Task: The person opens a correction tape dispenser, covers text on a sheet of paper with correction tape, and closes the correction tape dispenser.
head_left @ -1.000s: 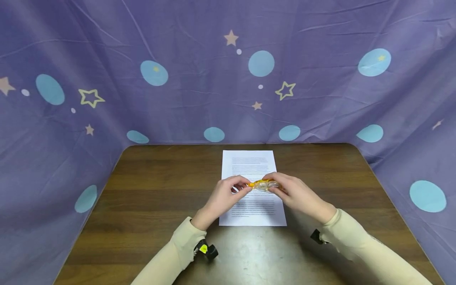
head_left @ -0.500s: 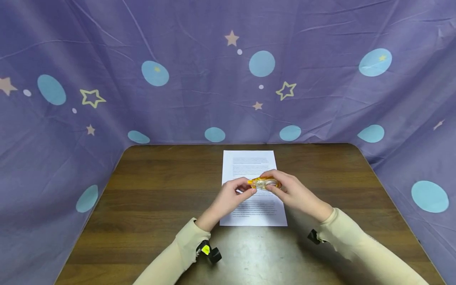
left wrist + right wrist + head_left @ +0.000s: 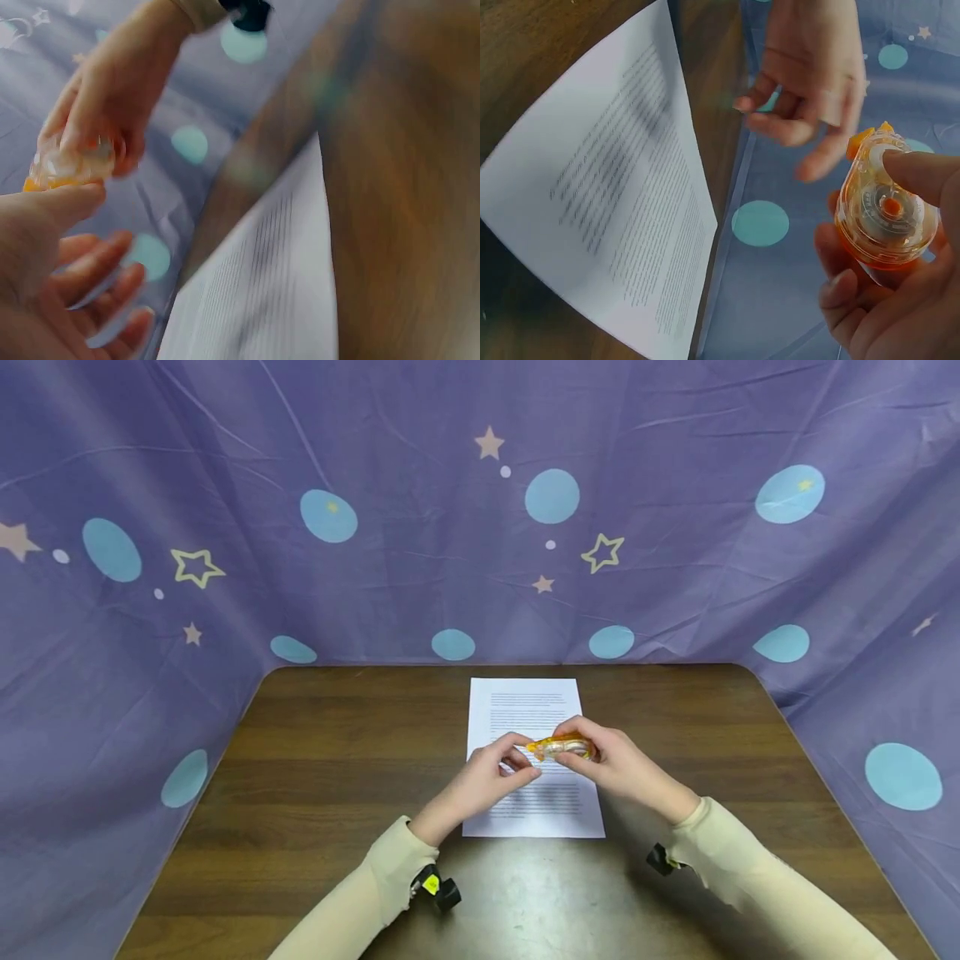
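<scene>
An orange, clear-cased correction tape dispenser (image 3: 561, 746) (image 3: 889, 206) is held above the printed sheet (image 3: 534, 810) (image 3: 285, 285) by the right hand (image 3: 618, 764) (image 3: 907, 300), with the thumb on one face and the fingers behind. At its orange tip end is the left hand (image 3: 483, 781) (image 3: 814, 71), thumb and fingers parted and loosely bent. The right wrist view shows a gap between these fingers and the dispenser. In the left wrist view, the left hand (image 3: 45, 255) partly overlaps the dispenser (image 3: 71, 161).
The paper lies on a brown wooden table (image 3: 337, 760), under both hands. A purple curtain (image 3: 405, 552) with blue spots and stars hangs behind the table and at its sides. Dark wrist devices (image 3: 438, 889) are strapped by the cream sleeves (image 3: 375, 881).
The left fingers, earlier at the dispenser's orange tip, have spread and come away from it. The right hand keeps its grip, with the dispenser slightly turned.
</scene>
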Demonstrator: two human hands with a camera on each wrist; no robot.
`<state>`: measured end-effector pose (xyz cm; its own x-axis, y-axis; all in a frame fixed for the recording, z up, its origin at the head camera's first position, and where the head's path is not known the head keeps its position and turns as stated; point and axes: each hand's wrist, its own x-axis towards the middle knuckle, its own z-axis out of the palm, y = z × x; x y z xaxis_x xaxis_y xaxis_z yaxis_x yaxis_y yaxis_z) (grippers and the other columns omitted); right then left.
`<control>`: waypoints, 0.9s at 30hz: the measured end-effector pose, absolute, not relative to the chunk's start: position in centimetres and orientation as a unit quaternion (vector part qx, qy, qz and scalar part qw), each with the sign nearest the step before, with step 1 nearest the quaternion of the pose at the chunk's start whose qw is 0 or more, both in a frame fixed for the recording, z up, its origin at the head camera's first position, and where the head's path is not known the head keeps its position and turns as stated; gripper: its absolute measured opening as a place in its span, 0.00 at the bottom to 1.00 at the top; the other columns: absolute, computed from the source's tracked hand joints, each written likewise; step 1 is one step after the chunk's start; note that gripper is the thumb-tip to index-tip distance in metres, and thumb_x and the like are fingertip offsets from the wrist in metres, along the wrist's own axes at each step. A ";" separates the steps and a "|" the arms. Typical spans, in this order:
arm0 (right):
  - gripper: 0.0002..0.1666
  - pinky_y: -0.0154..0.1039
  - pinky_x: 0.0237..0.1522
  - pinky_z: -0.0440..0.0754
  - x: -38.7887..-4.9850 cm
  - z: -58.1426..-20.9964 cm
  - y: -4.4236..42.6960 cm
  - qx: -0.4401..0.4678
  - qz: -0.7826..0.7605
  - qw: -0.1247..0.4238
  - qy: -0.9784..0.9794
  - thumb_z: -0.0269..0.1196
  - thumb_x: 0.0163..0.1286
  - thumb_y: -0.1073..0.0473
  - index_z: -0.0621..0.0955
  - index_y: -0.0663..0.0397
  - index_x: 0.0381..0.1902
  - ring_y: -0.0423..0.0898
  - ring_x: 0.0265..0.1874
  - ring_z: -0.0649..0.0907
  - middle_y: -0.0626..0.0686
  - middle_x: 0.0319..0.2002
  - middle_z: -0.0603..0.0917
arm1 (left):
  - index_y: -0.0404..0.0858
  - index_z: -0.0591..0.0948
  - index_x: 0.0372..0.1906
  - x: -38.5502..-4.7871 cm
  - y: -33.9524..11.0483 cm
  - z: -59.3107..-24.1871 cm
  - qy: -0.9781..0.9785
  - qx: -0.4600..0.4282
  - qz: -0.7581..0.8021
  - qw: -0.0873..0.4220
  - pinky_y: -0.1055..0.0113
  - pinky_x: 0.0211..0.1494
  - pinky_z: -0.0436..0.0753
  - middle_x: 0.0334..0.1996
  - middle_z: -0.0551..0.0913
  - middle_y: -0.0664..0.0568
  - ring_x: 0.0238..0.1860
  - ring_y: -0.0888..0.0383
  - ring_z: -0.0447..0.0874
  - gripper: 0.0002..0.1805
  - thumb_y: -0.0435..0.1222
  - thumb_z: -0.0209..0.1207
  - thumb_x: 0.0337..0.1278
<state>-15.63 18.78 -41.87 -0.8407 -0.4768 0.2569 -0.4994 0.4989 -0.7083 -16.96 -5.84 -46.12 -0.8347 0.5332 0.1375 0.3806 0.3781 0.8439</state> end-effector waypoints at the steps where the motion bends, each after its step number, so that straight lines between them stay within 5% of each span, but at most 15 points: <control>1: 0.13 0.35 0.27 0.75 -15.8 -41.8 18.9 0.278 0.415 0.014 -0.866 0.71 0.71 0.59 0.82 0.44 0.51 0.38 0.24 0.75 0.41 0.34 0.84 | 0.35 0.81 0.56 -17.4 -6.2 -46.2 0.841 0.281 0.454 0.085 0.59 0.48 0.85 0.39 0.90 0.49 0.42 0.56 0.87 0.17 0.36 0.68 0.67; 13: 0.13 0.35 0.28 0.77 -17.5 -42.5 19.6 0.229 0.431 0.018 -0.873 0.71 0.71 0.58 0.81 0.45 0.50 0.41 0.26 0.79 0.47 0.36 0.86 | 0.36 0.81 0.63 -23.0 -10.1 -47.7 0.945 0.262 0.179 0.078 0.42 0.61 0.76 0.58 0.81 0.40 0.60 0.41 0.77 0.26 0.44 0.70 0.65; 19: 0.14 0.35 0.28 0.77 -18.3 -43.3 20.3 0.225 0.427 0.029 -0.875 0.69 0.72 0.59 0.82 0.48 0.54 0.41 0.27 0.79 0.51 0.38 0.87 | 0.32 0.69 0.76 -23.6 -10.6 -48.9 0.956 0.235 0.141 0.104 0.38 0.74 0.65 0.78 0.64 0.37 0.80 0.40 0.58 0.39 0.50 0.64 0.71; 27: 0.16 0.34 0.25 0.76 -19.1 -44.0 21.1 0.204 0.423 0.016 -0.883 0.67 0.75 0.57 0.83 0.52 0.58 0.42 0.24 0.78 0.52 0.39 0.87 | 0.31 0.64 0.79 -22.4 -10.5 -49.0 0.953 0.267 0.091 0.111 0.34 0.76 0.60 0.80 0.60 0.37 0.82 0.40 0.54 0.39 0.51 0.56 0.77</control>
